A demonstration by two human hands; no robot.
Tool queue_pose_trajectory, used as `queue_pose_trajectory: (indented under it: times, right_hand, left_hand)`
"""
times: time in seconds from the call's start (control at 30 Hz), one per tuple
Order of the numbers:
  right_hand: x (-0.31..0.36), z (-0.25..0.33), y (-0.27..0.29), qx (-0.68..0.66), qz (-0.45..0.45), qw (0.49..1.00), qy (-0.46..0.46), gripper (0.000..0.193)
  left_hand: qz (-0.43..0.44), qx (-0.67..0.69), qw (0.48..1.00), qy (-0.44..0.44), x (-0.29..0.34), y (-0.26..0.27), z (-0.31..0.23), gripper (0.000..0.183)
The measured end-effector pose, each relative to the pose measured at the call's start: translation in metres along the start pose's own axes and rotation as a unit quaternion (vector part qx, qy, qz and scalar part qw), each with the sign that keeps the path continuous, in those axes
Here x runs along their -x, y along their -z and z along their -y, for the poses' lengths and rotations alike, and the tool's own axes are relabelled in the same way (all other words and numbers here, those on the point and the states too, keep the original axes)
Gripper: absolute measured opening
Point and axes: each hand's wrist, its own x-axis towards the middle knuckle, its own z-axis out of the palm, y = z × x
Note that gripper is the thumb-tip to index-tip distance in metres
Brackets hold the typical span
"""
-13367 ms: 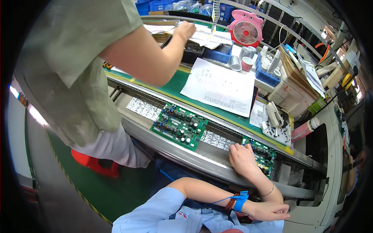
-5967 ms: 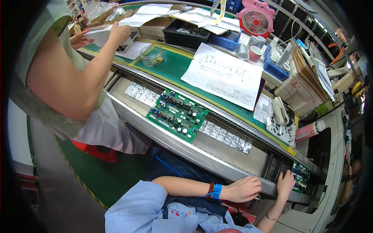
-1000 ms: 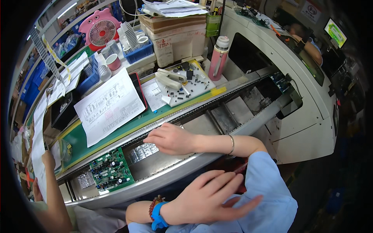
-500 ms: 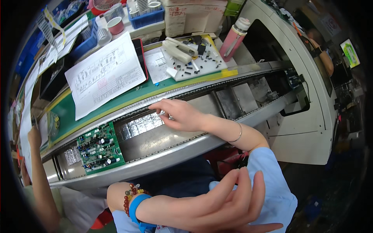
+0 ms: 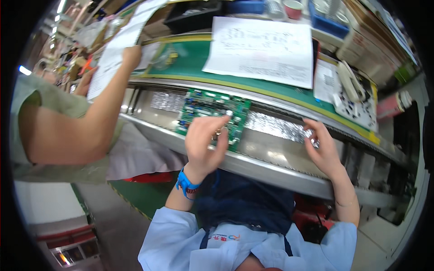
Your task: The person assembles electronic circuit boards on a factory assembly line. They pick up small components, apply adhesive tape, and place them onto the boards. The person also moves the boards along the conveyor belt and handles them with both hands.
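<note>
A green circuit board (image 5: 199, 106), crowded with small components, lies across the rails of a metal conveyor (image 5: 289, 169). My left hand (image 5: 203, 142), with a blue band at its wrist, is over the board's near side. Its fingers curl toward the thumb around small brownish bits that I cannot make out. To the right, my right hand (image 5: 324, 151) hovers over the conveyor channel, clear of the board. Its fingers are bent toward the thumb, with something small and shiny among them, too unclear to name.
Behind the conveyor, a printed sheet (image 5: 262, 52) lies on a green bench mat (image 5: 190, 58). A white board with loose black parts (image 5: 357, 108) and a pink bottle (image 5: 393, 105) stand at the right. On the left, another person's arm (image 5: 106, 108) reaches over the bench to papers.
The view has swung left, bringing the other person more fully into sight. My left hand has moved from near my body to over the circuit board. My right hand remains over the channel.
</note>
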Motion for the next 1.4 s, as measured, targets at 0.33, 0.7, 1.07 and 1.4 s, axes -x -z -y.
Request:
queue_pose_trajectory:
  times: [0.33, 0.7, 1.07, 1.4]
  right_hand:
    - [0.002, -0.001, -0.002, 0.002, -0.001, 1.000, 0.002, 0.043]
    - [0.001, -0.006, -0.007, -0.002, 0.000, 0.999, -0.044, 0.043]
    - [-0.002, -0.014, -0.008, 0.004, 0.002, 0.998, -0.069, 0.036]
    - [-0.008, -0.005, -0.009, 0.034, -0.029, 0.994, -0.100, 0.018]
  left_hand:
    - [0.014, -0.185, 0.922, 0.339, 0.048, 0.030, 0.087, 0.039]
    - [0.027, -0.142, 0.927, 0.345, 0.045, 0.032, 0.094, 0.039]
    - [0.087, -0.063, 0.944, 0.312, 0.033, 0.020, 0.070, 0.038]
    - [0.189, 0.015, 0.941, 0.279, 0.026, 0.004, 0.049, 0.037]
